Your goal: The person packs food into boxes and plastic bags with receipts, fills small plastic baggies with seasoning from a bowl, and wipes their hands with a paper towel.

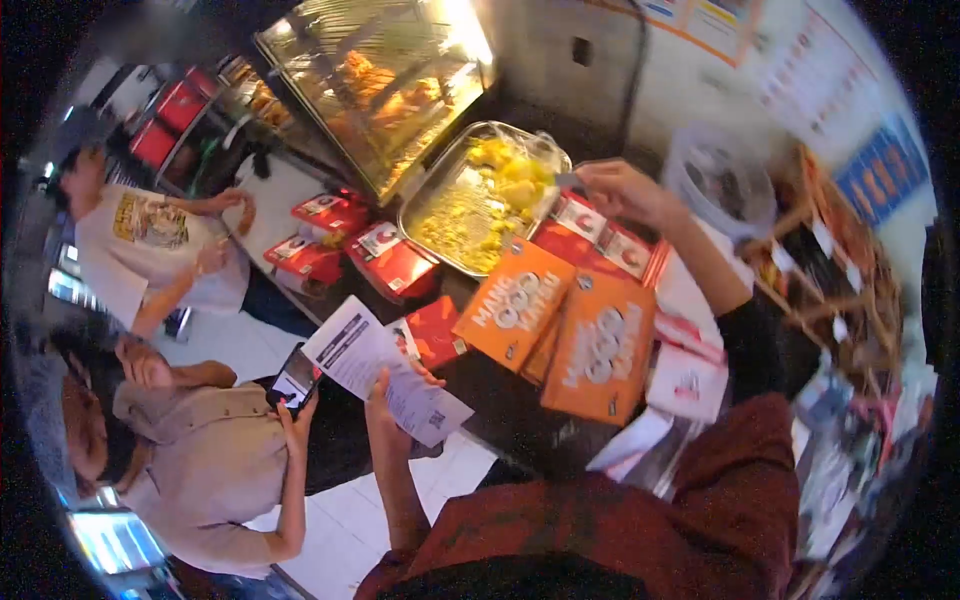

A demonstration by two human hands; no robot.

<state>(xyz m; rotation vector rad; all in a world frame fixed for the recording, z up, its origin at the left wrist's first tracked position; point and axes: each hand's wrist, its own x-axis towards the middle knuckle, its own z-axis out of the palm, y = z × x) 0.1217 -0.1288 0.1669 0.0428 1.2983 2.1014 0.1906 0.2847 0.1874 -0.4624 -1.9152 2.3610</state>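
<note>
My left hand (388, 405) is closed on a printed paper sheet (385, 370), which tilts over the counter's front edge. Reaching across the counter, my right hand (628, 190) has bent fingers around a small dark object I cannot make out, at the right rim of a metal tray (408, 218). Yellow food pieces (510, 175) lie in that tray, with a clear plastic bag at its far corner. Orange boxes (600, 350) with printed lettering are stacked between my arms. A flat red box (600, 240) lies just below my right hand.
Several red boxes (395, 260) stand left of the tray, beside a lit glass food warmer (380, 90). Across the counter, one person holds a phone (292, 382); another person (165, 245) stands farther back. A clear plastic tub (720, 180) and a wooden rack (850, 260) are on the right.
</note>
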